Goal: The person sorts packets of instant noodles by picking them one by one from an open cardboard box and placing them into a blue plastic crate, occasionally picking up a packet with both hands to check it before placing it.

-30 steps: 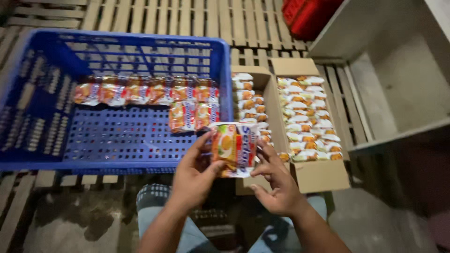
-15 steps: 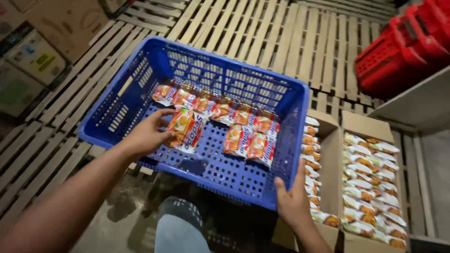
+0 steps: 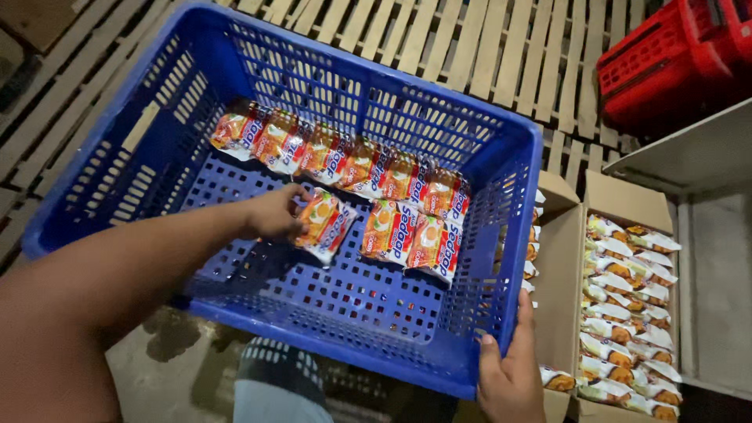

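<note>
A blue plastic crate (image 3: 470,157) lies on wooden slats. Inside it, a row of several orange and white noodle packets (image 3: 345,160) lines the far wall, and two more packets (image 3: 411,243) lie in a second row. My left hand (image 3: 274,213) is inside the crate, gripping another noodle packet (image 3: 325,225) that rests on the crate floor left of those two. My right hand (image 3: 509,376) grips the crate's near right corner rim.
An open cardboard box (image 3: 627,305) full of noodle packets stands right of the crate. A red plastic basket (image 3: 666,66) sits at the upper right beside a grey shelf (image 3: 689,157). My knee (image 3: 278,384) is below the crate.
The packet went from both hands into the crate with my left hand and now lies on the floor beside the two packets. My right hand took the crate's corner.
</note>
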